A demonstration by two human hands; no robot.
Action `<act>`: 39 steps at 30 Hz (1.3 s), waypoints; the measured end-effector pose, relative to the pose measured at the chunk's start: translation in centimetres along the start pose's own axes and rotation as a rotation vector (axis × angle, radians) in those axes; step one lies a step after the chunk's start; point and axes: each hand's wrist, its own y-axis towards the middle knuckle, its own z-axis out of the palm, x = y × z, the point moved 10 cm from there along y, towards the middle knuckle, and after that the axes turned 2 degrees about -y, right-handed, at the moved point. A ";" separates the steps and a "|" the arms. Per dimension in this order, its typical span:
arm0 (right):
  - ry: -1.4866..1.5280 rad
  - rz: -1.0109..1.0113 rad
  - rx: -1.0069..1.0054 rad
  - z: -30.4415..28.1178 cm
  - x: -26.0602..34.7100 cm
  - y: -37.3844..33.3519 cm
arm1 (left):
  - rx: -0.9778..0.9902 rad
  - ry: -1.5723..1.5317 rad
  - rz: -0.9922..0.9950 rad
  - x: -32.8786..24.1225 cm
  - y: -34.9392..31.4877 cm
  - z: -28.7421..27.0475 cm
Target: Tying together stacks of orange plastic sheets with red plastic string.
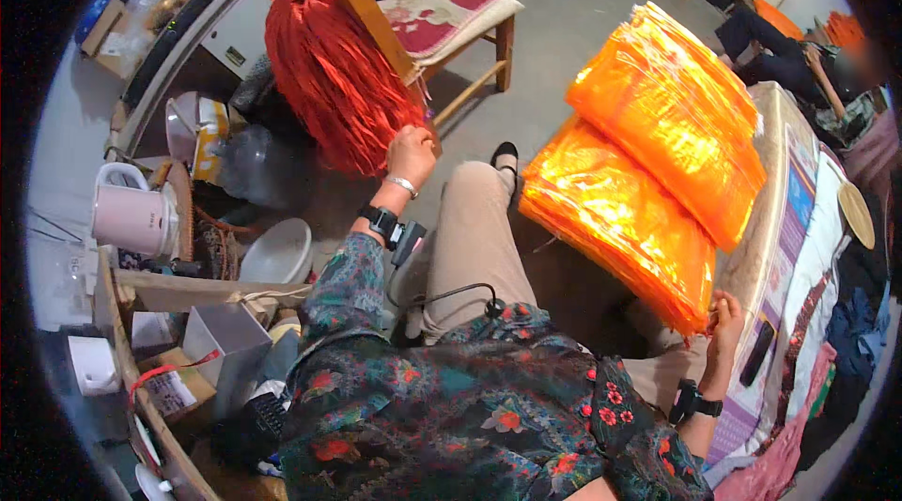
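Observation:
A thick bundle of red strands [329, 78] hangs from the wooden chair back at upper left. My left hand [412, 155] is closed at the bundle's lower end, with strands at its fingers. On the right lie two overlapping stacks of shiny orange plastic sheets or bags [648, 191], the upper one set askew over the lower. My right hand [723, 318] is beside the lower stack's near corner, its fingers curled at the edge. What its fingertips hold is too small to make out.
A wooden chair [505, 55] with a red floral cushion [437, 8] stands ahead. At left are a pink kettle [132, 219], a white basin [279, 252] and a wooden-framed box of boxes and odds and ends. A padded edge [766, 154] and piled cloth line the right. Another person [780, 46] sits at far right.

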 end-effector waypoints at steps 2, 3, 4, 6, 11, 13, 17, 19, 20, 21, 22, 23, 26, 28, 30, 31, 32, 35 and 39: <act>0.036 0.013 0.100 3.9 0.8 -0.3 | -0.003 0.248 0.089 0.8 1.9 -1.7; 0.054 0.030 0.178 5.6 1.2 -0.6 | -0.062 0.366 0.228 0.1 2.9 -2.5; 0.067 0.025 0.177 6.1 1.3 -0.5 | -0.125 0.488 0.369 -0.6 3.8 -3.4; -0.068 -0.014 0.239 7.3 1.0 -0.6 | -0.250 0.861 0.596 -1.9 5.4 -4.1; -0.134 -0.056 0.220 7.2 -0.3 -1.3 | 0.392 1.230 0.425 3.9 8.3 -0.6; -0.090 0.026 0.195 7.1 0.0 -2.3 | 0.455 1.173 0.460 4.4 8.1 -0.6; -0.099 -0.121 0.145 6.8 1.0 -1.4 | 0.096 0.632 0.540 -2.1 7.2 -4.0; -0.076 -0.073 0.245 9.3 3.5 -2.1 | -0.031 0.272 0.404 -7.0 5.3 -5.5; -0.073 -0.134 0.331 11.5 4.7 -2.3 | -0.111 0.076 0.415 -9.3 3.5 -5.6; -0.075 -0.191 0.403 13.6 6.3 -2.9 | -0.067 0.008 0.340 -11.6 1.7 -3.9; 0.120 -0.044 0.510 16.1 6.9 -4.4 | -0.035 -0.270 0.199 -14.0 -1.2 -2.4; 0.322 0.098 0.648 19.4 8.9 -7.0 | 0.216 -0.244 0.214 -15.5 -5.1 1.0; 0.639 0.215 0.946 24.4 10.4 -11.0 | 0.583 -0.754 0.247 -22.1 -14.3 5.3; 0.740 0.156 0.884 23.9 11.6 -10.9 | 0.653 -0.805 0.236 -22.6 -16.1 5.9; 0.701 0.119 0.840 23.7 10.5 -10.3 | 1.166 -1.078 -0.309 -21.5 -19.6 10.2; 0.654 0.083 0.794 23.0 10.4 -10.2 | 1.155 -1.149 -0.327 -22.3 -19.4 10.0; 0.526 0.034 0.817 23.0 10.7 -10.8 | 1.171 -1.264 -0.198 -23.3 -19.1 10.5; 0.409 -0.046 0.907 23.6 11.1 -12.6 | 1.263 -1.239 -0.260 -26.0 -17.6 9.5; 0.413 -0.064 0.867 22.8 10.3 -12.3 | 1.222 -1.511 -0.248 -29.0 -13.9 8.9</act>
